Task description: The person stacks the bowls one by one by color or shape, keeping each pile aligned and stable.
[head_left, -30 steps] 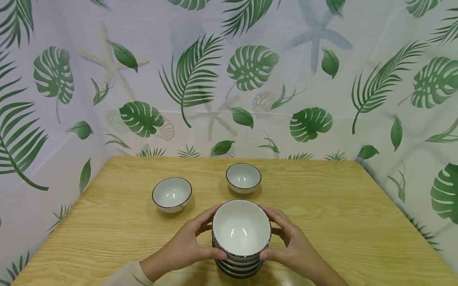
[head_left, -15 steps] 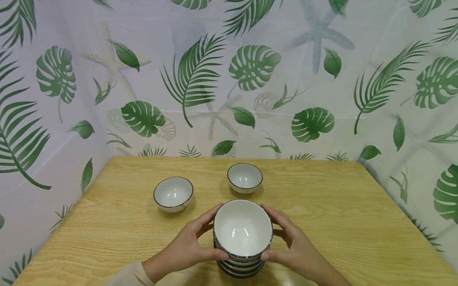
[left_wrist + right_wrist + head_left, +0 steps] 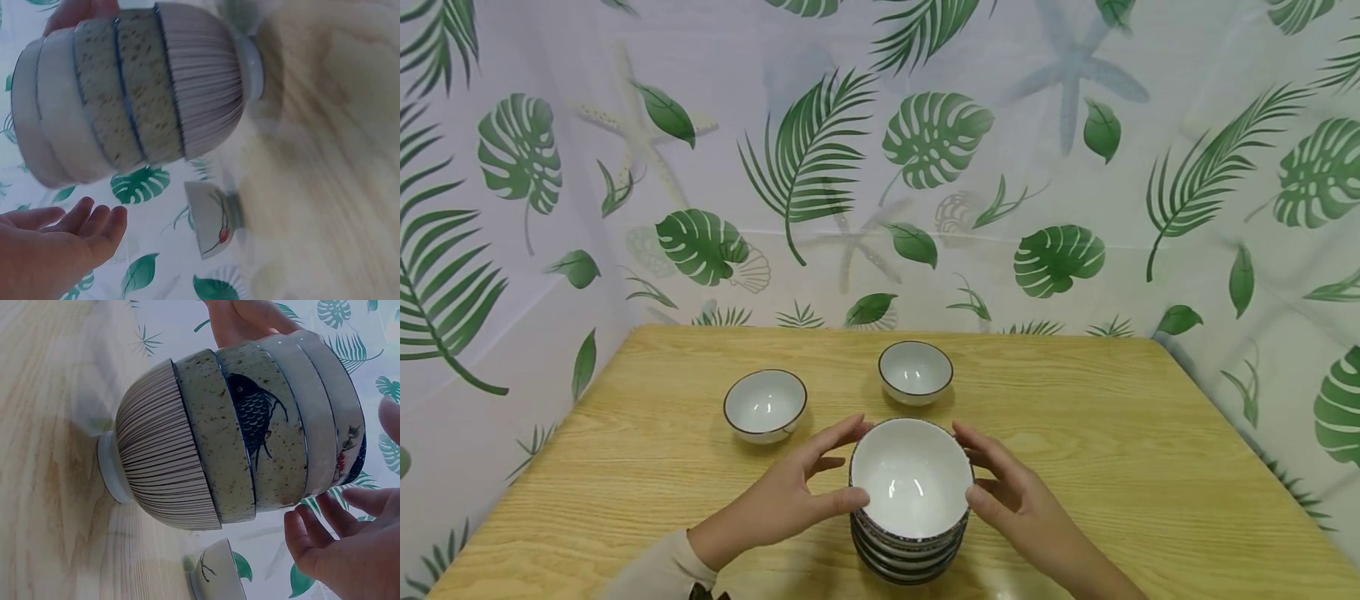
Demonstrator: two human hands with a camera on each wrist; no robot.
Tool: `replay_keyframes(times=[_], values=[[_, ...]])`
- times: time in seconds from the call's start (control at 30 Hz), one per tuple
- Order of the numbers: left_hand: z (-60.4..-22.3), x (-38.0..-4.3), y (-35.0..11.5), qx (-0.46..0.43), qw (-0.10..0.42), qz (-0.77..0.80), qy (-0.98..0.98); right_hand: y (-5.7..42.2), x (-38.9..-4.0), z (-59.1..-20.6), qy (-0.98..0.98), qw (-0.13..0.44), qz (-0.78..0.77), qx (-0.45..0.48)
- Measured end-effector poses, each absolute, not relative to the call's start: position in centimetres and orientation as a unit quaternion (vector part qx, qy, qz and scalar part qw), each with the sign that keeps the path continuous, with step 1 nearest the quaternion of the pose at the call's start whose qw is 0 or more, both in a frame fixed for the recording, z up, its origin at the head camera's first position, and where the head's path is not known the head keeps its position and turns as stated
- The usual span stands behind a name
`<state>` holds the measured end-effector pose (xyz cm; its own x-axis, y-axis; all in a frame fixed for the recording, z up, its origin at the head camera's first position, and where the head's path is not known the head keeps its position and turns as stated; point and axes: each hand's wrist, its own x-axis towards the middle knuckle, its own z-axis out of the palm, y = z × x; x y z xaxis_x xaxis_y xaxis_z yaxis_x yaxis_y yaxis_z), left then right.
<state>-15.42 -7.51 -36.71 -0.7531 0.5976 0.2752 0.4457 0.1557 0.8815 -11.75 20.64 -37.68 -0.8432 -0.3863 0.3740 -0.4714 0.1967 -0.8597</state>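
Observation:
A stack of several bowls [image 3: 912,479] stands upright near the front of the table, its white-lined top bowl facing up. The lowest bowl [image 3: 162,450] has dark vertical stripes; speckled bowls [image 3: 144,87], one with a blue fish, sit nested above it. On the stack's left my left hand [image 3: 782,500] is spread with relaxed fingers, apart from the bowls in the left wrist view. Mirroring it on the right, my right hand [image 3: 1026,512] has loosely bent fingers close to the upper bowls [image 3: 331,412]; whether a fingertip touches cannot be told. Neither hand grips anything.
Two single bowls with dark rims stand behind the stack: a left one [image 3: 765,406] and a farther one [image 3: 915,372]. The wooden table [image 3: 1097,433] ends at a leaf-patterned cloth backdrop [image 3: 970,275].
Both hands held the stack's upper rim with thumbs in front. Now the fingers have loosened, and the hands have drawn outward, with the thumbs higher. The stack stays in place.

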Motion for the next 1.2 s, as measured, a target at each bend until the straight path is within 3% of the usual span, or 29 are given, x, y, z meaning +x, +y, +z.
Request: replay_keyframes(times=[0.2,0.57,0.83,1.03,1.2], values=[[-35.6,-16.1,-8.4,0.335,0.031,0.552,0.763,20.5,-11.8,-37.2,-0.774,0.045,0.581,0.249],[-34.1,-16.7,-9.6,0.252,-0.037,0.608,0.752,20.9,-13.2,-36.3,-0.769,0.004,0.613,0.182],[-34.2,-18.3,-11.1,0.198,-0.088,0.628,0.748,21.7,-16.7,-35.5,-0.667,-0.096,0.693,0.257],[-35.7,-19.9,-12.3,0.146,-0.129,0.585,0.787,21.7,-18.2,-35.5,-0.638,-0.126,0.717,0.252],[-37.1,-20.9,-13.4,0.087,-0.101,0.549,0.825,21.6,-18.9,-35.6,-0.608,-0.146,0.744,0.235]])
